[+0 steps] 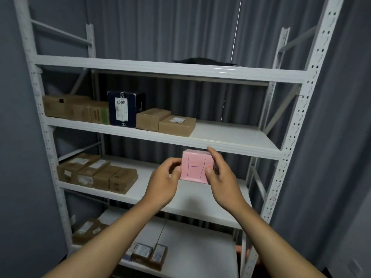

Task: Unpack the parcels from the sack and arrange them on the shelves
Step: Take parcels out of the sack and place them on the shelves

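Note:
I hold a small pink parcel (pixel 195 166) with an "H" drawn on its front, in the air in front of a white metal shelf unit (pixel 230 135). My left hand (pixel 164 181) grips its left side and my right hand (pixel 220 177) its right side, thumb on the front. The parcel hangs just below the front edge of the second shelf from the top, above the third shelf (pixel 190 199). The sack is not in view.
Brown cartons (pixel 176 125) and a dark blue box (pixel 123 108) stand on the second shelf's left half. More brown cartons (pixel 100 173) sit at the third shelf's left, others (pixel 148 254) on lower shelves. A dark flat item (pixel 202 61) lies on the top shelf. Grey curtains hang behind.

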